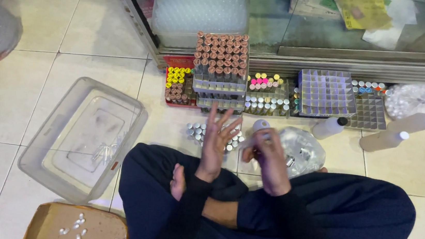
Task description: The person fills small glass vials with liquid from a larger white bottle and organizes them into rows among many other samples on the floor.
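I sit cross-legged on a tiled floor. My left hand (216, 141) is raised with fingers spread, palm turned toward the right, holding nothing. My right hand (271, 159) is closed around a small bottle with a pale cap (261, 125). Just beyond my hands stands a cluster of small silver-capped vials (197, 131) on the floor. A clear plastic bag of small parts (304, 150) lies beside my right hand.
Racks of capped vials (221, 58), with brown, yellow and pink caps, stand against a glass cabinet. An empty grey divider grid (326, 92) is to the right, with white bottles (383, 140) lying nearby. A clear plastic tub (83, 138) sits left; a cardboard box of white caps (77, 225) is below it.
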